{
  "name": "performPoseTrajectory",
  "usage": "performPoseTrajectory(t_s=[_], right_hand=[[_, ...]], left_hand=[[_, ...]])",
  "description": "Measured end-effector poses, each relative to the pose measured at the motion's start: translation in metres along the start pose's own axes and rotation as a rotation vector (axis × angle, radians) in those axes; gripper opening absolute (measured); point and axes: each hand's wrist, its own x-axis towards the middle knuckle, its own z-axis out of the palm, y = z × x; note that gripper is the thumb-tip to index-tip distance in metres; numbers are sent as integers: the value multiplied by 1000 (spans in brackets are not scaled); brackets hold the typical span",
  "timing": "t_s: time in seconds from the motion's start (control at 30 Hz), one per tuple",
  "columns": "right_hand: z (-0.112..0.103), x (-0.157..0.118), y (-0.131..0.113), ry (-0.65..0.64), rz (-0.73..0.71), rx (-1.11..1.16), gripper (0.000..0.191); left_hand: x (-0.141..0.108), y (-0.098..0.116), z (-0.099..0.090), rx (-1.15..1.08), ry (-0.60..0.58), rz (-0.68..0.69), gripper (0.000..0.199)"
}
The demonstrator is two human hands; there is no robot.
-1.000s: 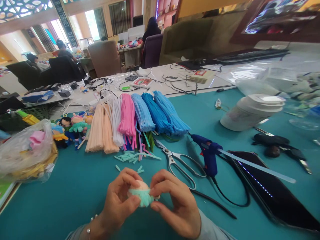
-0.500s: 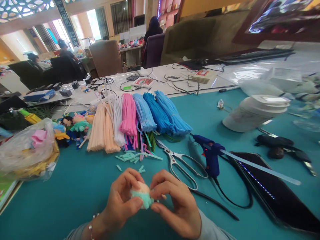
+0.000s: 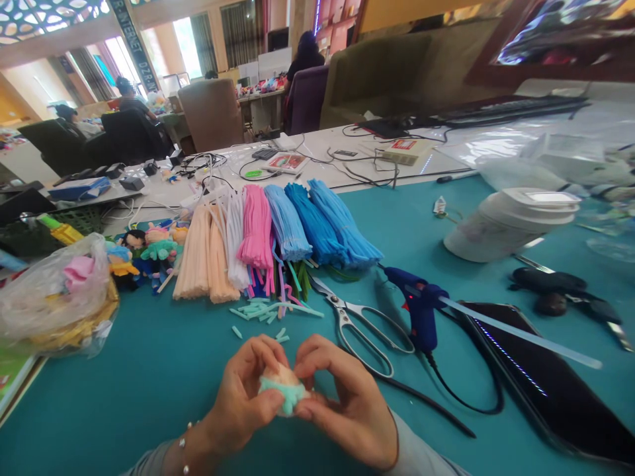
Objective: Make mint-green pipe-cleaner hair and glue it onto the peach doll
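Between my two hands is a small fuzzy doll piece (image 3: 286,391), peach on top with mint-green strands below. My left hand (image 3: 243,396) pinches its left side between thumb and fingers. On the other side, my right hand (image 3: 342,396) has its thumb and fingertips closed on the right edge of the piece. Short mint-green pipe cleaner pieces (image 3: 260,311) lie on the mat just beyond my hands. Scissors (image 3: 360,324) rest to the right of them, blades pointing away. A dark blue glue gun (image 3: 419,304) with a long glue stick lies past the scissors.
Bundles of pipe cleaners (image 3: 292,228) in peach, white, pink and blue lie across the mat (image 3: 163,377). Small dolls (image 3: 159,244) and a plastic bag (image 3: 59,291) are at left. At right are a white cup (image 3: 501,225) and a black phone (image 3: 540,377). People sit in the background.
My right hand's fingers have shifted slightly around the doll piece, with the thumb now closer against it. The left hand keeps its pinch.
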Motion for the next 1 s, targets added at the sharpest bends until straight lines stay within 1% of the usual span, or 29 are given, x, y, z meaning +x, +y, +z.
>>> performPoseTrajectory(t_s=[0.07, 0.17, 0.23, 0.33, 0.63, 0.77, 0.87, 0.93, 1.0], right_hand=[[1, -1, 2, 1, 5, 21, 19], [1, -2, 2, -22, 62, 77, 22], [1, -3, -1, -32, 91, 98, 22], [1, -2, -4, -29, 116, 71, 19], [0, -1, 2, -49, 21, -16, 6], [0, 0, 3, -14, -62, -22, 6], [-1, 3, 0, -13, -24, -30, 6], [-2, 3, 0, -6, -5, -41, 7], [-2, 2, 1, 22, -18, -54, 7]], left_hand=[[0, 0, 0, -4, 0, 6, 25], [0, -1, 0, -3, 5, 5, 24], [0, -2, 0, -3, 8, 4, 25], [0, -3, 0, 18, 28, -6, 27], [0, -4, -1, 29, 56, -25, 31], [1, -3, -1, -1, 57, -53, 31], [2, 0, -1, -57, 41, -69, 34], [3, 2, -1, -73, 34, -54, 36], [4, 2, -1, -67, 32, -33, 37]])
